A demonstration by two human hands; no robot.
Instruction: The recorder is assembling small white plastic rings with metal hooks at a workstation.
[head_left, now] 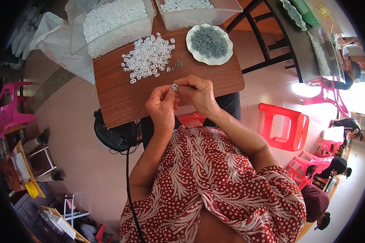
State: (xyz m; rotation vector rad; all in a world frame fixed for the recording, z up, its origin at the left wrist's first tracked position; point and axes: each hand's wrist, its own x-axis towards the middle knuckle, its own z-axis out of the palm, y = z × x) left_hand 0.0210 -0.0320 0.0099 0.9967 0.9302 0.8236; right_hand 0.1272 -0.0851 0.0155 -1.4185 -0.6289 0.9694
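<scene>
Over the near edge of the brown table, both hands meet at a small white two-holed plastic piece (pixel 174 87). My left hand (pixel 161 106) is closed, pinching the piece between thumb and fingers. Bent in from the other side, my right hand (pixel 200 94) has its thumb and forefinger pressed together against the piece; whatever its fingertips hold is too small to make out. Just beyond lies a loose pile of similar white pieces (pixel 148 56). A few small grey screw-like parts (pixel 179 63) lie beside that pile. Many more grey parts (pixel 209 41) fill a white scalloped plate (pixel 190 52).
Two translucent bins (pixel 150 25) of white pieces stand at the table's (pixel 121 101) far side. A white sack (pixel 75 60) leans at the left. A black bag (pixel 115 131) hangs by the left edge. On the right are a red stool (pixel 282 127), a dark table (pixel 312 52) and several people.
</scene>
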